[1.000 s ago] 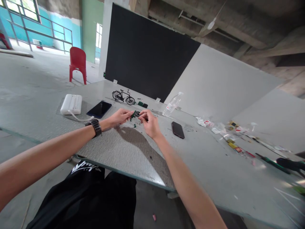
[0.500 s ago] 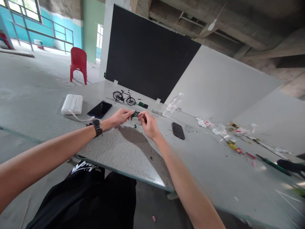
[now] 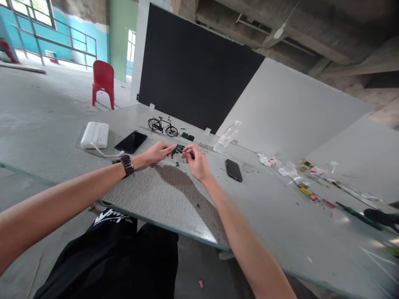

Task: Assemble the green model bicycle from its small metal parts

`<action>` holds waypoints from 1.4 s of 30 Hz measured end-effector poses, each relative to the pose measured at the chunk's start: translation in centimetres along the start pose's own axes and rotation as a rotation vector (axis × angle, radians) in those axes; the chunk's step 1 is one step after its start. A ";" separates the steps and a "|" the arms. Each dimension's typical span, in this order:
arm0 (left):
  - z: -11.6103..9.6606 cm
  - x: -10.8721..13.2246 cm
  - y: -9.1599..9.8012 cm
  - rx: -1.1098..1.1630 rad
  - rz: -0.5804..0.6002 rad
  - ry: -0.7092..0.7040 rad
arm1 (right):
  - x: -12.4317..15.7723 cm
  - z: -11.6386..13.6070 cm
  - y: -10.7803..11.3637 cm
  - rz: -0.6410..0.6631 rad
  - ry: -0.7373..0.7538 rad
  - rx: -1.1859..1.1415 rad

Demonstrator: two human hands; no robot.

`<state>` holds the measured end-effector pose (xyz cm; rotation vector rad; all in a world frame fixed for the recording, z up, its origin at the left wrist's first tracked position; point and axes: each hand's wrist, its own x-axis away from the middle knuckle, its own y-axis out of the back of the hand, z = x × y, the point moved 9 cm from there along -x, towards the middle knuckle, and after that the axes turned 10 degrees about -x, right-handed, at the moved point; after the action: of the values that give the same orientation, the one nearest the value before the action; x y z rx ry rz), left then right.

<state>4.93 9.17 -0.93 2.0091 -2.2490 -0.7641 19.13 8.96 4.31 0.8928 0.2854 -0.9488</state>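
Above the table, my left hand (image 3: pixel 161 152) pinches a small dark green model part (image 3: pixel 175 151). My right hand (image 3: pixel 195 160) is closed, thumb against fingertips, at the edge of a small black spoked wheel (image 3: pixel 181 148). That wheel sits between both hands, beside the green part; whether the two are joined is too small to tell. Below them lies a tiny green piece (image 3: pixel 177 164) on the table. A finished-looking black model bicycle (image 3: pixel 162 126) stands upright behind my hands, with small dark green blocks (image 3: pixel 187 136) to its right.
On the grey table (image 3: pixel 149 191) are a white power bank (image 3: pixel 95 135) with a cable, a dark tablet-like phone (image 3: pixel 131 142) and another phone (image 3: pixel 233 170). A clear bottle (image 3: pixel 227 137) stands behind. Packaging and tools (image 3: pixel 307 191) lie right. A red chair (image 3: pixel 103 83) stands beyond.
My right fingers have shifted slightly, and the small wheel between my hands shows more plainly. My left hand keeps its hold on the green part. The view has moved a little.
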 end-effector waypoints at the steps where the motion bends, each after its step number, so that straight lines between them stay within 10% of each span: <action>1: -0.1 0.0 0.1 -0.030 -0.004 -0.012 | 0.0 -0.1 0.0 0.007 -0.006 -0.013; 42: -0.7 -0.2 0.4 -0.331 -0.037 0.031 | 0.1 1.0 -3.1 0.180 0.044 0.234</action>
<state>4.86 9.08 -0.08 1.8941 -1.9206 -1.0230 16.58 7.32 3.18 1.1351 0.1296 -0.8061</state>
